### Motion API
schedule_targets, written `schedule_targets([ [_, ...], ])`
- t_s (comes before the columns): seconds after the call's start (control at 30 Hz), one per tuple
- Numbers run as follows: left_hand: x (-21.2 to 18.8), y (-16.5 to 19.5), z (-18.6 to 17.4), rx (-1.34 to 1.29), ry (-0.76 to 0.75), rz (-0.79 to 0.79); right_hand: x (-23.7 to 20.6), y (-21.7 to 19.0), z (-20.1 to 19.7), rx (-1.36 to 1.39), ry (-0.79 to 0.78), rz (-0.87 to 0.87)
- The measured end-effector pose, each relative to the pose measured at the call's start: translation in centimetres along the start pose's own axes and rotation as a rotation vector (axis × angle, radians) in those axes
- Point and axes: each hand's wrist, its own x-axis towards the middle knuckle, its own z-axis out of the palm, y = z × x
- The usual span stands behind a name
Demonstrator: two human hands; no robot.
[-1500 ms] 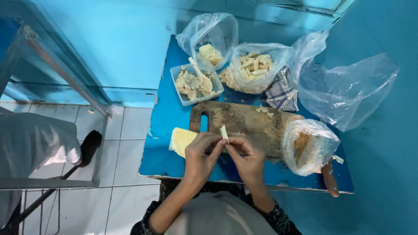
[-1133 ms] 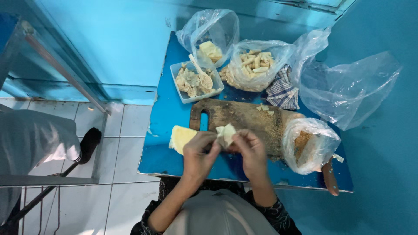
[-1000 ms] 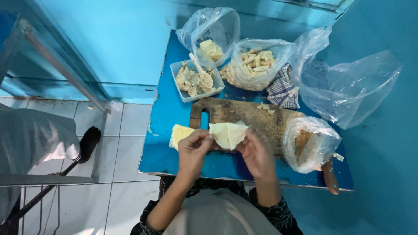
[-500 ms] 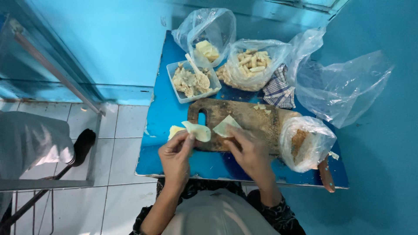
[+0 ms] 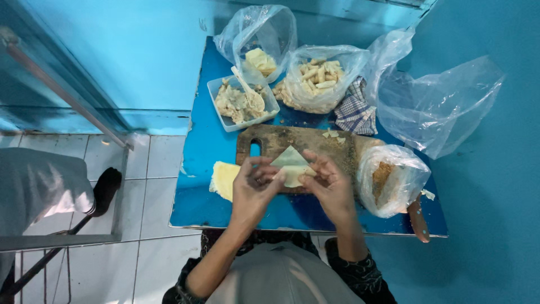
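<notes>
A thin pale wrapper (image 5: 292,167) is held between both hands above the near edge of a wooden cutting board (image 5: 306,147). The left hand (image 5: 254,188) is closed on the wrapper's left side, its grip pinched together on the sheet; the right hand (image 5: 332,186) is closed on the right side in the same way. The sheet is kept raised and stretched between the two grips, one corner pointing away from the person, apparently so that it can be separated or folded without touching the board.

A stack of wrappers (image 5: 224,179) lies just beside the left hand on the blue surface (image 5: 197,197), within easy reach. Beyond the board, a clear tub of filling (image 5: 241,104) with a spoon (image 5: 251,93) in it is set. Behind it stand an open bag with a pale lump (image 5: 260,39) and a bag of finished rolls (image 5: 318,76); a checked cloth (image 5: 355,110) lies next to them. A bag of brown crumbs (image 5: 388,179) rests at the board's right end, a knife handle (image 5: 417,218) protruding near the edge. An empty bag (image 5: 444,107) is pushed to the far right.
</notes>
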Motion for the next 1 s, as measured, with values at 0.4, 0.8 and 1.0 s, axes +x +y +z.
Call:
schedule_targets([
  [0.4,1.8,-0.6,1.6,1.053,0.002,0.464,0.4,-1.4,2.7,-0.952,0.231,-0.344],
  [0.8,1.5,-1.8,-1.2,1.538,-0.092,0.855,2.2,-6.9,4.4,-1.170,0.126,-0.449],
  [1.0,-1.5,-2.0,-4.2,1.552,-0.142,0.831,8.5,-5.3,11.4,-1.442,-0.212,-0.787],
])
